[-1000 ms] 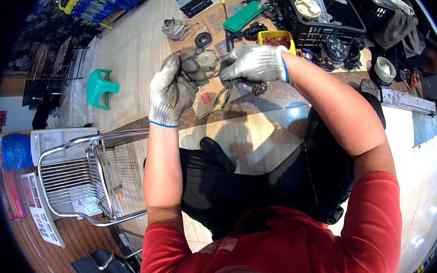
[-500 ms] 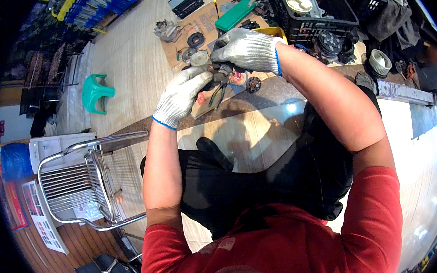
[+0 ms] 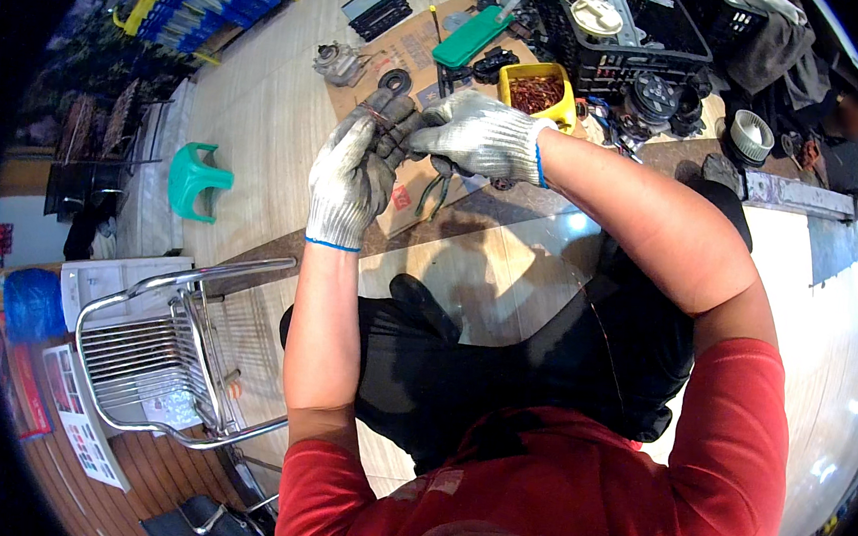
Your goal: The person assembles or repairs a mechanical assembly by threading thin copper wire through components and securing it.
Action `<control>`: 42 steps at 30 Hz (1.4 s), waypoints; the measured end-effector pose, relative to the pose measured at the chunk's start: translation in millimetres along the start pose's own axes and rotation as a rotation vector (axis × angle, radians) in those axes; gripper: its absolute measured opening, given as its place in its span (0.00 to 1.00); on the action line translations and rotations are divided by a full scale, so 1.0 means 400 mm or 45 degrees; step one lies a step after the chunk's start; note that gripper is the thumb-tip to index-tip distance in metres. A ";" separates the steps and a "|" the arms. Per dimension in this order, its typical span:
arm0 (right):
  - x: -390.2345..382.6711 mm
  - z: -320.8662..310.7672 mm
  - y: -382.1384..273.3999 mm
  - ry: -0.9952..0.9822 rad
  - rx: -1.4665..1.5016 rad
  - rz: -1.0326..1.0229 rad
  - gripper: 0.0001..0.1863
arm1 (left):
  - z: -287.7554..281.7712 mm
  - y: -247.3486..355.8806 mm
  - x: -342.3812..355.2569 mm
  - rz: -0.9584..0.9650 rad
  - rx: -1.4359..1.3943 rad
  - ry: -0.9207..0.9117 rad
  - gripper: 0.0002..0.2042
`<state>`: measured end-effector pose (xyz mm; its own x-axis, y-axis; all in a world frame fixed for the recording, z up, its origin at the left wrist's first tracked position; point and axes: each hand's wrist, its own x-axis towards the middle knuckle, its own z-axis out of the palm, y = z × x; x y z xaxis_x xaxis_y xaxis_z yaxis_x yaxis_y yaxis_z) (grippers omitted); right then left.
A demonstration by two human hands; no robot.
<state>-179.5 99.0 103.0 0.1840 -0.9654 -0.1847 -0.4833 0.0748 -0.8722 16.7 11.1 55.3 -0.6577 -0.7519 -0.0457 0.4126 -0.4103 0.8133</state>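
Note:
My left hand point(image 3: 349, 180), in a white knit glove with a dirty grey palm, is turned palm up with its fingers spread. Across those fingers runs a thin copper-coloured wire point(image 3: 377, 117), which leads toward my right hand point(image 3: 486, 139). The right hand wears a matching glove; its fingers are closed at the wire, and their tips are partly hidden. Pliers with green handles point(image 3: 433, 198) lie on the cardboard below the hands. A yellow container point(image 3: 567, 109) of reddish-brown wire scraps stands just beyond the right wrist.
A green tool or case point(image 3: 471, 37), a black ring point(image 3: 395, 80) and a metal part point(image 3: 338, 63) lie ahead. A black crate point(image 3: 617, 78) of parts stands far right, near a white fan wheel point(image 3: 750, 137). At left are a green stool point(image 3: 198, 181) and a chrome chair point(image 3: 139, 344).
The round pale part at my left fingers is gone from them. My left hand has turned palm up and opened, with thin wire across it. The view has shifted slightly, showing the yellow container.

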 end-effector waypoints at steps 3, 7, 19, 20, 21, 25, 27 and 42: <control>0.001 0.016 0.016 0.012 0.067 -0.028 0.17 | 0.019 0.001 0.002 0.072 -0.106 0.115 0.21; 0.031 0.049 0.054 0.031 0.033 -0.145 0.19 | 0.010 0.007 0.001 0.135 -0.178 0.169 0.20; 0.021 -0.010 0.030 -0.272 0.016 0.017 0.20 | -0.031 0.035 -0.016 -0.033 -0.131 -0.172 0.22; 0.029 -0.028 0.044 -0.310 -0.022 -0.011 0.21 | -0.026 0.037 -0.018 -0.057 -0.105 -0.150 0.23; 0.039 -0.036 0.076 -0.291 -0.003 -0.245 0.20 | -0.023 0.044 -0.015 -0.080 0.000 -0.189 0.23; 0.072 -0.053 0.140 -0.210 -0.032 -0.704 0.17 | 0.027 0.079 -0.040 -0.258 0.430 -0.250 0.22; 0.065 -0.059 0.120 -0.146 -0.108 -0.468 0.17 | 0.031 0.077 -0.040 -0.418 0.602 -0.187 0.19; 0.022 -0.027 0.046 0.105 0.004 -0.207 0.18 | 0.016 0.002 -0.028 -0.160 1.091 0.048 0.21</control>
<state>-196.2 89.2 90.3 0.1885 -0.9821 -0.0034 -0.4501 -0.0833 -0.8891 20.3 22.5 60.1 -0.6388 -0.7500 -0.1716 -0.2888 0.0269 0.9570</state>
